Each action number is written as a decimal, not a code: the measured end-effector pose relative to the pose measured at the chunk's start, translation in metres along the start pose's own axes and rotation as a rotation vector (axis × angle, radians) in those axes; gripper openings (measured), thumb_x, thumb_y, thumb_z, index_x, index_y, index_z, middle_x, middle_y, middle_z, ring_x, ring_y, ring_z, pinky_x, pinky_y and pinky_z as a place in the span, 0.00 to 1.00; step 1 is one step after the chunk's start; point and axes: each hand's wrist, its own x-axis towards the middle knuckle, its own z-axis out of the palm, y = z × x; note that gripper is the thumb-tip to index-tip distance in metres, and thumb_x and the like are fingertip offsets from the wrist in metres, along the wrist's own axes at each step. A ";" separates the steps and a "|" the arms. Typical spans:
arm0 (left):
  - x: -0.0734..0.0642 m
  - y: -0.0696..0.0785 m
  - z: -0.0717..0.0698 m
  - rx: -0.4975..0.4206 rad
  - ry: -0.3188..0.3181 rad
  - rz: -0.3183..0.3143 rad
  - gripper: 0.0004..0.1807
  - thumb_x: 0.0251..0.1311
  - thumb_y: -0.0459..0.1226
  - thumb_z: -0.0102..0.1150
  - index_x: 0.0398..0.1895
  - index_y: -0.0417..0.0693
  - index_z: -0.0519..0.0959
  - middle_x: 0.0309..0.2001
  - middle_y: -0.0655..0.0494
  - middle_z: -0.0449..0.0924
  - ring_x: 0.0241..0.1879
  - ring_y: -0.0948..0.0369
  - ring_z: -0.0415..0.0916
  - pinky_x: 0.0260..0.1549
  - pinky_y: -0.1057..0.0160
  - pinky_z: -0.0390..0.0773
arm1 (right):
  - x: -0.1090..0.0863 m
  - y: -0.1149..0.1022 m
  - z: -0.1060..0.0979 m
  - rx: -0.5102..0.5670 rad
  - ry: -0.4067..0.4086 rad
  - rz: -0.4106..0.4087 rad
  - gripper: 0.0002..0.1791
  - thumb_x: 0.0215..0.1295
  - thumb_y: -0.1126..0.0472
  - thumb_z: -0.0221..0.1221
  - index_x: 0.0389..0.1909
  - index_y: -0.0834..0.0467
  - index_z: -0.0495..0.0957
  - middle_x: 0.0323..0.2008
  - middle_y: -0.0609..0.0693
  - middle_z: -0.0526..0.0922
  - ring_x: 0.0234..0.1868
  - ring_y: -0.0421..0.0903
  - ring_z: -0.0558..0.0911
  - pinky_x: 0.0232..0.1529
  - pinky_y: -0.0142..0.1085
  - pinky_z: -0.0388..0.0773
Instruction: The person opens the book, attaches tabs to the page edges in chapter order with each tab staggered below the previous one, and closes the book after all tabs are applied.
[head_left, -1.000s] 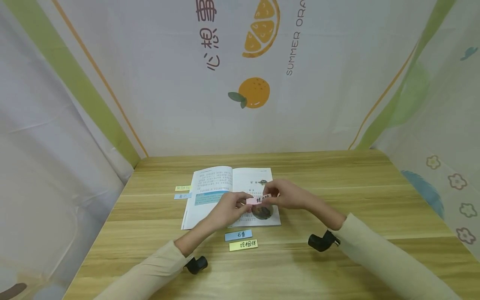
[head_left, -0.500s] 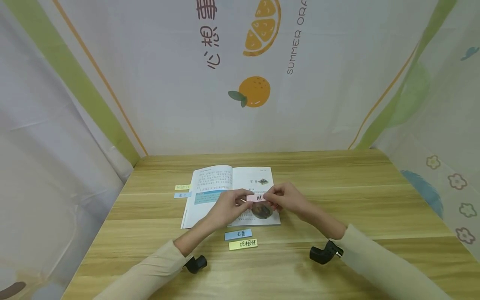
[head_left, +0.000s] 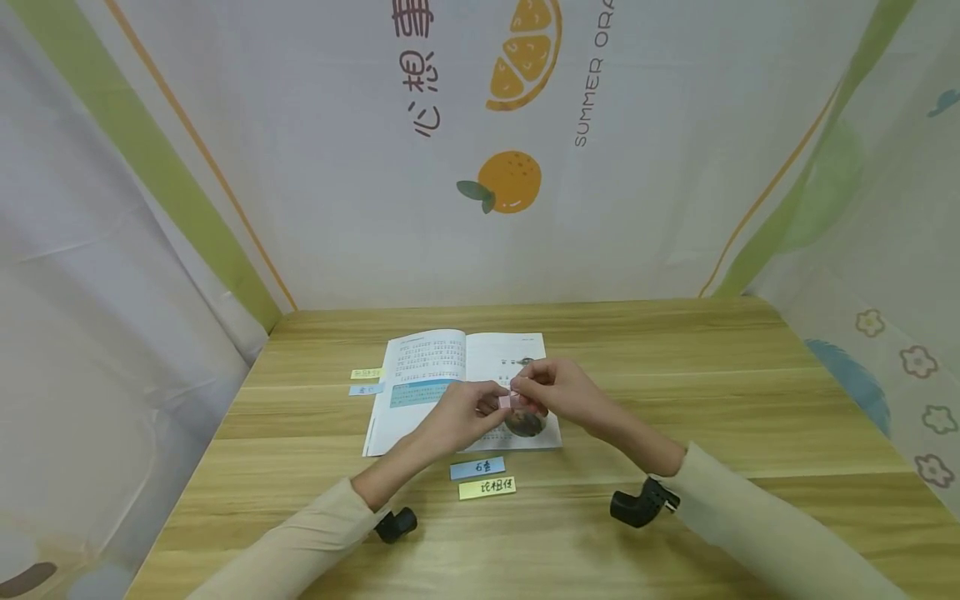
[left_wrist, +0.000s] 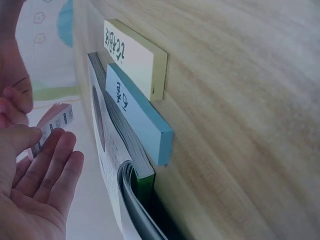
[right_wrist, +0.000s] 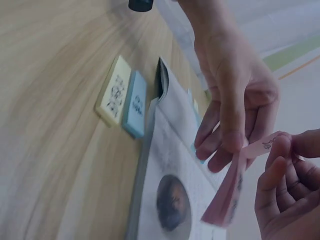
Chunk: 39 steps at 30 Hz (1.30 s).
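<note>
Between my hands is a small pink sticky-note pad (right_wrist: 227, 200) with dark handwriting. My left hand (head_left: 461, 417) pinches it between thumb and fingers above the right page of an open book (head_left: 420, 429). My right hand (head_left: 566, 396) pinches the end of a pink sticky note (right_wrist: 262, 146), which bends up at an angle from the pad in the right wrist view. In the left wrist view, the remaining fingers of my left hand (left_wrist: 42, 175) extend beneath the pad. Fingers hide part of the pink paper in the head view.
A blue sticky-note pad (head_left: 477, 468) and a yellow one (head_left: 487, 488) lie in front of the book. Yellow (head_left: 367, 373) and blue (head_left: 366, 389) tabs stick out from its left edge. A patterned curtain (head_left: 600, 233) hangs behind the wooden table (head_left: 675, 358).
The pink pad has turned, so its writing no longer shows in the head view. My right fingers have shifted up and left, and a pink sheet now bends away from the pad.
</note>
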 end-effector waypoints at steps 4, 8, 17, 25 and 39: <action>0.000 0.001 -0.001 -0.016 -0.007 -0.004 0.07 0.65 0.28 0.65 0.45 0.38 0.85 0.35 0.53 0.87 0.33 0.65 0.84 0.32 0.68 0.82 | 0.000 -0.009 0.003 -0.012 -0.026 -0.044 0.12 0.75 0.62 0.59 0.32 0.65 0.82 0.26 0.54 0.80 0.26 0.46 0.75 0.25 0.35 0.76; -0.002 0.002 -0.004 -0.028 -0.016 -0.020 0.05 0.64 0.28 0.66 0.42 0.38 0.84 0.34 0.53 0.87 0.34 0.65 0.84 0.33 0.68 0.83 | -0.002 -0.016 0.005 -0.024 -0.032 -0.063 0.11 0.74 0.62 0.60 0.33 0.65 0.83 0.26 0.54 0.80 0.26 0.47 0.76 0.26 0.36 0.77; -0.009 -0.005 -0.013 -0.003 -0.023 -0.047 0.04 0.65 0.30 0.66 0.41 0.41 0.84 0.33 0.56 0.86 0.30 0.67 0.81 0.28 0.68 0.81 | -0.009 -0.021 0.001 -0.002 -0.057 -0.106 0.11 0.74 0.63 0.60 0.35 0.68 0.82 0.24 0.63 0.79 0.23 0.51 0.75 0.23 0.32 0.74; -0.031 -0.013 -0.036 -0.024 -0.033 -0.083 0.10 0.66 0.34 0.66 0.47 0.39 0.85 0.35 0.58 0.86 0.34 0.63 0.84 0.36 0.64 0.83 | -0.012 -0.015 -0.026 0.003 0.058 -0.030 0.11 0.74 0.61 0.61 0.39 0.68 0.82 0.27 0.58 0.80 0.26 0.49 0.77 0.26 0.33 0.76; -0.080 -0.033 -0.069 -0.080 -0.136 -0.136 0.11 0.66 0.37 0.67 0.46 0.40 0.86 0.37 0.59 0.86 0.38 0.62 0.84 0.39 0.63 0.84 | -0.016 0.034 -0.074 -0.102 0.147 0.148 0.15 0.74 0.60 0.59 0.38 0.71 0.80 0.34 0.70 0.80 0.29 0.51 0.78 0.32 0.41 0.81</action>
